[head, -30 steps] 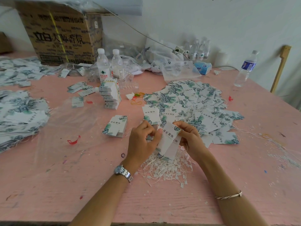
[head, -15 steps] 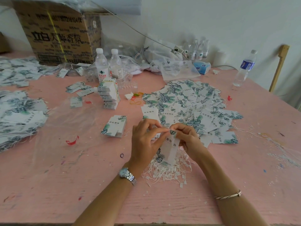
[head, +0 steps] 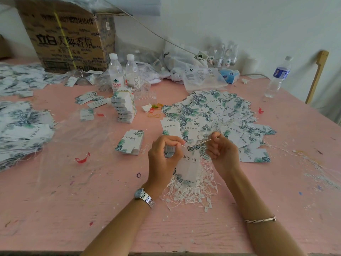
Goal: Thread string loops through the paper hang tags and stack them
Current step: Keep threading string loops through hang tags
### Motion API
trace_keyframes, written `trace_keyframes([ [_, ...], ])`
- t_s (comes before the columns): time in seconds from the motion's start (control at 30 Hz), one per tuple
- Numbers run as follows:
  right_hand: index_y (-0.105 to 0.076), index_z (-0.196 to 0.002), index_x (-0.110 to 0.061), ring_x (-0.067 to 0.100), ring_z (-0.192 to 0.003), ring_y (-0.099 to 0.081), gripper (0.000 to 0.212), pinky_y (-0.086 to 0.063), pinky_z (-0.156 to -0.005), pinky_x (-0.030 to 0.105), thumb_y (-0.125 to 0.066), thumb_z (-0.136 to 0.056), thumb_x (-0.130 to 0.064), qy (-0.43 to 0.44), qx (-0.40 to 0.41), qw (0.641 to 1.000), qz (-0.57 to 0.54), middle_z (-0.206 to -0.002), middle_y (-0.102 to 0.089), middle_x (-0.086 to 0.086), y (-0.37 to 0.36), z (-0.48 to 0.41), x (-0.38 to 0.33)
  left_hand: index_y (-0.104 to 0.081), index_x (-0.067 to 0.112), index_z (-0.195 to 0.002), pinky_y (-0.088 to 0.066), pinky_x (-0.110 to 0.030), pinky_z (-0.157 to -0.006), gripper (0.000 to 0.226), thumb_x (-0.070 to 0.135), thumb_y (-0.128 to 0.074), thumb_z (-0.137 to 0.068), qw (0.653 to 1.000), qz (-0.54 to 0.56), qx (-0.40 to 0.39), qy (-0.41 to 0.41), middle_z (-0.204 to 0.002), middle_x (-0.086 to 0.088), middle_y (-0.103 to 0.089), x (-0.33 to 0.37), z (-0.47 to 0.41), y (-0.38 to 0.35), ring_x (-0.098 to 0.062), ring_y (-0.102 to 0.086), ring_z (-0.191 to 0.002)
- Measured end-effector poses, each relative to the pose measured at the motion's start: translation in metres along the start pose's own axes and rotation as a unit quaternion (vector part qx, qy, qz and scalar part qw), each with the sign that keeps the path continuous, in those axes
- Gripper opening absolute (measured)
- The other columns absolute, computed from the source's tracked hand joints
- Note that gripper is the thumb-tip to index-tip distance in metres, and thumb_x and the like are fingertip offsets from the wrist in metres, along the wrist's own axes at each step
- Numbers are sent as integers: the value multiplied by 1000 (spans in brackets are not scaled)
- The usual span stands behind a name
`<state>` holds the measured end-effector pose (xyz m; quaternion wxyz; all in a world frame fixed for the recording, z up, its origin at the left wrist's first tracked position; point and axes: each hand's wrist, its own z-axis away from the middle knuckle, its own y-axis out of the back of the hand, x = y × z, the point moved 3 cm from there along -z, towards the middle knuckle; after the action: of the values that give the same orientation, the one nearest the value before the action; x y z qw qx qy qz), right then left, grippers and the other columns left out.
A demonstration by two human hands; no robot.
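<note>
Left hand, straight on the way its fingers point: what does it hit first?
The left hand points right, along the string it pinches. First in line is likely the right hand holding the string's other end; the tag hangs just below. Depth unclear.

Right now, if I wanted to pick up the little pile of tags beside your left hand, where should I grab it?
Probably pinch the little pile of tags across its two long edges, coming straight down from above. It lies flat on the pink table and is slightly fanned, so squeezing both sides should keep the cards together.
</note>
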<state>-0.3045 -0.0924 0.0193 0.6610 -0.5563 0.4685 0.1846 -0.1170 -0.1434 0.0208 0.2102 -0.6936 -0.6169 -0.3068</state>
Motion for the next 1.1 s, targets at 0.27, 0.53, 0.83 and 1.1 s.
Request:
trace_keyframes([
  [0.27, -64, -84, -7, 7, -52, -44, 4, -39, -48, 15, -63, -83, -3, 35, 14, 999, 15, -64, -53, -2, 3, -5, -3, -60, 15, -95, -40, -9, -73, 3, 14, -62, -97, 999, 9, 23, 40, -94, 19, -67, -4, -2, 0, 3, -53, -78],
  [0.53, -74, -108, -2, 12, -72, -60, 26, -52, -69, 18, -55, -91, -5, 22, -69, 997, 37, -83, -66, 6, -5, -1, 5, -72, 5, -102, -41, -8, -76, 20, 21, -62, -95, 999, 11, -27, 41, -89, 15, -66, -2, -2, -4, 6, -59, -82],
  [0.83, -78, -88, -9, 14, -63, -64, 15, -54, -60, 20, -64, -86, -6, 17, -120, 985, 121, -78, -71, 10, -16, 7, 7, -75, 9, -103, -46, -12, -82, 12, 10, -73, -90, 996, 1, -58, 62, -97, 4, -73, -8, 1, -8, -3, -67, -93],
  [1.1, -74, -89, -8, 16, -61, -57, 10, -46, -55, 23, -68, -90, -15, 74, -136, 965, 211, -77, -68, 12, -16, 7, 13, -74, 16, -99, -46, -12, -78, 9, 19, -73, -90, 995, -20, -57, 74, -93, 8, -72, -5, 2, -8, -6, -64, -88],
])
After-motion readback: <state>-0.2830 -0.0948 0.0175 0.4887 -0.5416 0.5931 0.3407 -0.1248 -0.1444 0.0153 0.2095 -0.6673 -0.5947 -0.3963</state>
